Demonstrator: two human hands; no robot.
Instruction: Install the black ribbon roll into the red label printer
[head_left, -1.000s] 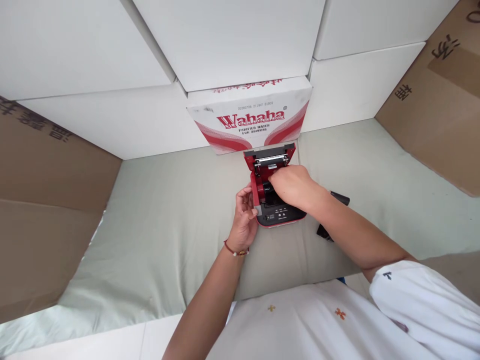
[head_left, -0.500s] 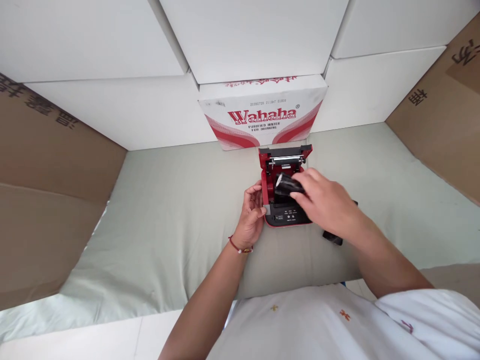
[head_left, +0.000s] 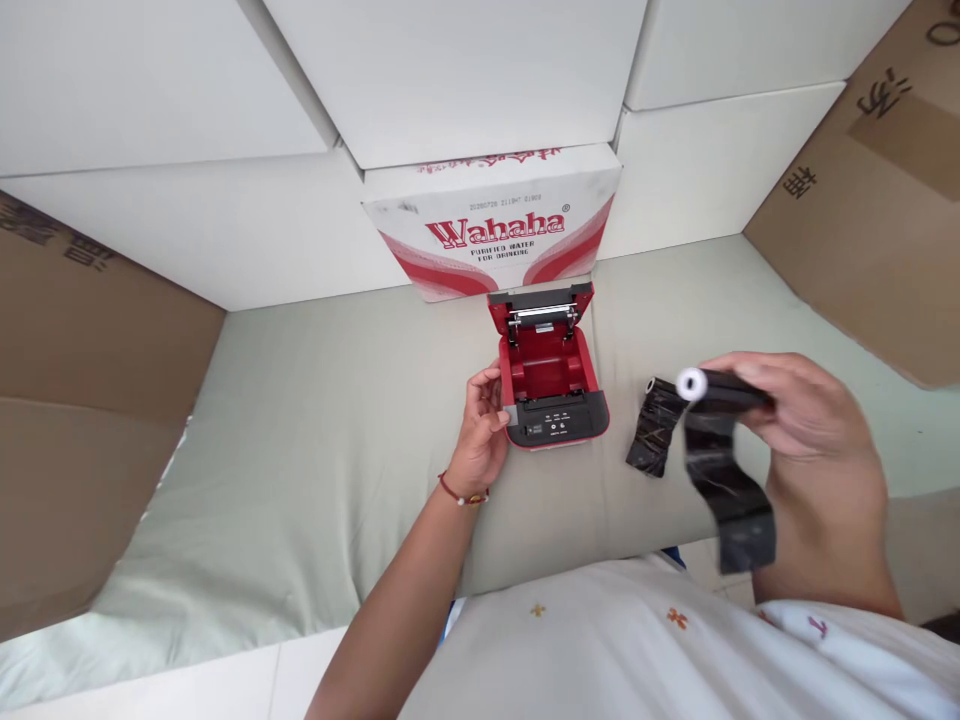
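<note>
A small red and black printer (head_left: 556,420) stands on the cloth with its lid (head_left: 541,308) tilted up, its red inner bay showing no roll. My left hand (head_left: 484,425) is closed on the printer's left side, thumb on the front corner and fingers along the wall. To the right, my right hand (head_left: 806,405) grips a black roll (head_left: 724,390) with a white core end. A loose strip (head_left: 739,510) hangs down from this roll, slightly blurred. Between the printer and my right hand, a second black roll (head_left: 654,430) lies on the cloth with its strip partly unwound.
Behind the printer stands a white and red water carton (head_left: 491,235), against stacked white boxes (head_left: 465,80). Brown cardboard boxes stand at the left (head_left: 97,400) and right (head_left: 885,220). A pale green cloth (head_left: 322,430) covers the surface, whose front edge is near my body.
My right hand has lifted the black roll out of the printer's bay and moved right, and a strip now hangs from it. My left hand stays on the printer. The view has shifted.
</note>
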